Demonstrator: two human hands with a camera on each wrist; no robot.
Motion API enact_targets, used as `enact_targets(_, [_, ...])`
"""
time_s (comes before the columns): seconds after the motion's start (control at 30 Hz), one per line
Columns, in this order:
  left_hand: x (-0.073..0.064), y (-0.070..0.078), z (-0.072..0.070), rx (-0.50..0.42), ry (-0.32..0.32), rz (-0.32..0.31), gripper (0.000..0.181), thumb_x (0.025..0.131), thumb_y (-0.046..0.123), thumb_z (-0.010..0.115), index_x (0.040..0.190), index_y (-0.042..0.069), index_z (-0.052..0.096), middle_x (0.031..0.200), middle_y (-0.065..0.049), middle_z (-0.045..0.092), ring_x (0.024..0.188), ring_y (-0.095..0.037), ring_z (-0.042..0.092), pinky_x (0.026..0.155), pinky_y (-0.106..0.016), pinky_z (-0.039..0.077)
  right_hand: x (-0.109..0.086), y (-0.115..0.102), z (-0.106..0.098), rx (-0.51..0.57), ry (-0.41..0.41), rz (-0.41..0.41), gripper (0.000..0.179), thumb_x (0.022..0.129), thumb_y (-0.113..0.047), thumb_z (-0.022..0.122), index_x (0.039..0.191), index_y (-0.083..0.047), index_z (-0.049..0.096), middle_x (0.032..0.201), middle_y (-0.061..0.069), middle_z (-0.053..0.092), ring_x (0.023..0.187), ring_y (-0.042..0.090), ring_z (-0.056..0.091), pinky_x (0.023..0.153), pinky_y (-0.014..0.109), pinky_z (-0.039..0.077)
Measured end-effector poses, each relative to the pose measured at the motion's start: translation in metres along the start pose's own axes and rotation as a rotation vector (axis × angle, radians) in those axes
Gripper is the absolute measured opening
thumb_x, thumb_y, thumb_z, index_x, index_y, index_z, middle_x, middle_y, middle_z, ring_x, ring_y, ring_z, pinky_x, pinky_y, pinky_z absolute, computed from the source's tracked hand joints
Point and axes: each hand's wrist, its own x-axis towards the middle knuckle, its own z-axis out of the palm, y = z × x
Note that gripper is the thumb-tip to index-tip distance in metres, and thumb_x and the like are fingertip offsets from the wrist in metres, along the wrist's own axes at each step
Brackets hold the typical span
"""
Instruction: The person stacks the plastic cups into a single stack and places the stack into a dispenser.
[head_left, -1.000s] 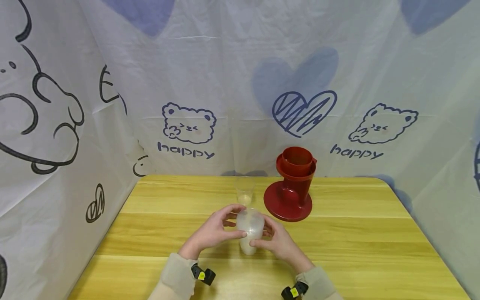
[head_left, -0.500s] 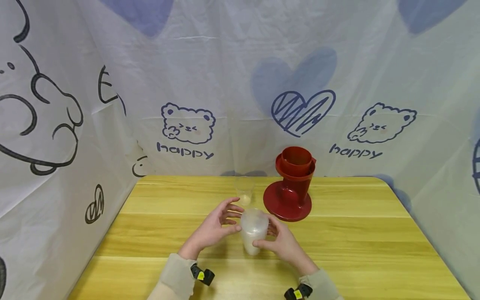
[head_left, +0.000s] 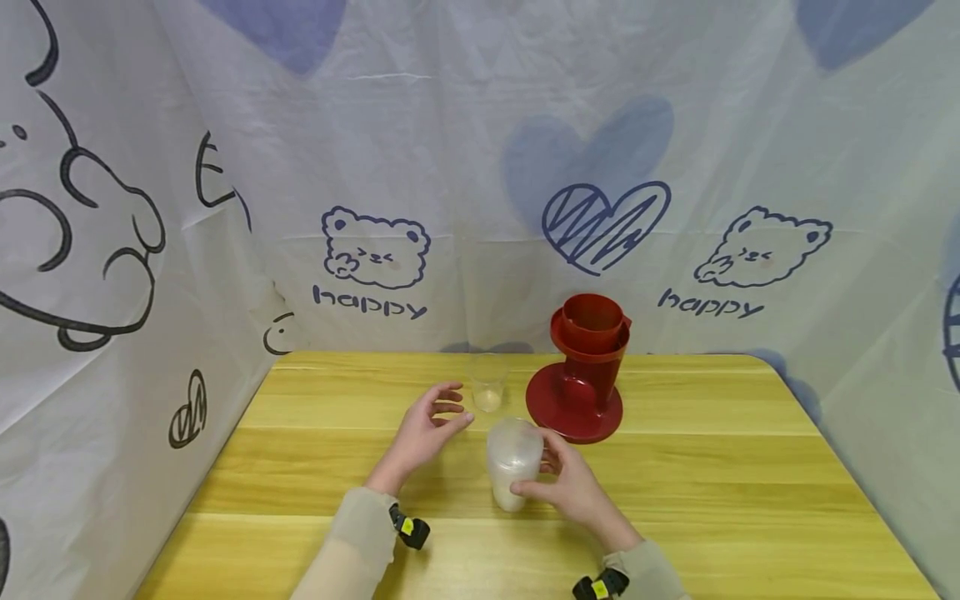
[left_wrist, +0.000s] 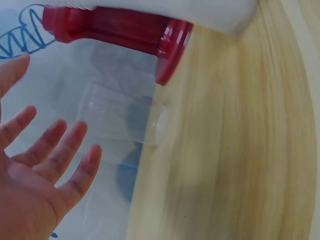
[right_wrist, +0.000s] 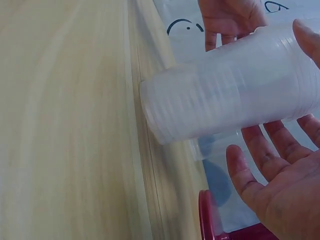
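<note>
My right hand (head_left: 573, 487) holds an upright stack of clear plastic cups (head_left: 514, 454) in the middle of the table. In the right wrist view, the thumb lies at the rims of the stack (right_wrist: 215, 92) and the fingers lie along its other side. Left of the stack, my left hand (head_left: 423, 429) is held with spread fingers and nothing in it. A single clear plastic cup (head_left: 488, 392) stands behind the stack, just beyond the left fingertips. In the left wrist view this single cup (left_wrist: 122, 115) shows past the open left hand (left_wrist: 45, 170).
A red stand (head_left: 576, 404) with a round base and a cup-shaped top is behind and right of the stack. The wooden table (head_left: 720, 483) ends at the back against a white printed cloth (head_left: 480, 167). Each wrist wears a small black camera.
The left hand has let go of the cup stack and moved left and forward toward the single cup. The right hand has shifted the stack slightly to the right.
</note>
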Motion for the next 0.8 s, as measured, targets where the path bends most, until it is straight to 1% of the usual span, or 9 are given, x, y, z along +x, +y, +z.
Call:
enact_targets(0.13, [0.006,-0.009,0.002,0.074,0.056,0.008,0.047,0.091,0.017,0.072,0.133,0.007,0.055,0.126,-0.013,0.059,0.113,-0.037,0.058,0.091,-0.047,0.052,0.001,0.002,0.000,0.004,-0.008,-0.004,0.071,0.078,-0.016,0.085,0.138,-0.007,0.048,0.130,0.013,0.057,0.117,0.029,0.054,0.099,0.045,0.045])
enact_targets(0.27, [0.010,-0.016,0.006,0.112,0.078,-0.008,0.048,0.092,0.016,0.071,0.136,0.006,0.053,0.133,-0.014,0.055,0.117,-0.038,0.056,0.093,-0.050,0.051,0.001,0.004,-0.001,0.006,-0.016,-0.023,0.071,0.078,-0.015,0.085,0.138,-0.007,0.048,0.129,0.014,0.057,0.116,0.030,0.055,0.099,0.046,0.046])
enact_targets(0.47, [0.018,-0.019,0.011,0.175,0.087,-0.002,0.053,0.092,0.017,0.072,0.139,0.004,0.051,0.138,-0.016,0.051,0.119,-0.037,0.054,0.095,-0.054,0.048,0.002,0.006,-0.002,0.005,-0.024,-0.038,0.071,0.079,-0.015,0.084,0.139,-0.007,0.048,0.130,0.015,0.057,0.116,0.030,0.055,0.097,0.045,0.047])
enact_targets(0.6, [0.024,-0.020,0.014,0.245,0.081,0.001,0.055,0.092,0.021,0.072,0.141,0.007,0.051,0.141,-0.017,0.049,0.121,-0.037,0.052,0.096,-0.053,0.048,0.002,0.006,-0.002,0.001,-0.025,-0.037,0.070,0.079,-0.016,0.084,0.139,-0.008,0.048,0.130,0.014,0.058,0.116,0.029,0.055,0.096,0.042,0.048])
enact_targets(0.7, [0.028,-0.020,0.016,0.292,0.078,0.022,0.056,0.091,0.023,0.072,0.141,0.009,0.051,0.140,-0.018,0.049,0.122,-0.038,0.051,0.097,-0.053,0.048,0.001,0.006,-0.002,-0.002,-0.020,-0.039,0.070,0.079,-0.016,0.084,0.139,-0.008,0.048,0.129,0.013,0.059,0.115,0.028,0.056,0.096,0.041,0.048])
enact_targets(0.8, [0.031,-0.021,0.018,0.319,0.079,0.034,0.056,0.091,0.024,0.072,0.141,0.010,0.052,0.139,-0.019,0.049,0.121,-0.038,0.051,0.096,-0.053,0.047,0.001,0.006,-0.001,-0.001,-0.016,-0.037,0.070,0.079,-0.016,0.084,0.139,-0.008,0.049,0.128,0.011,0.059,0.114,0.026,0.056,0.095,0.040,0.049])
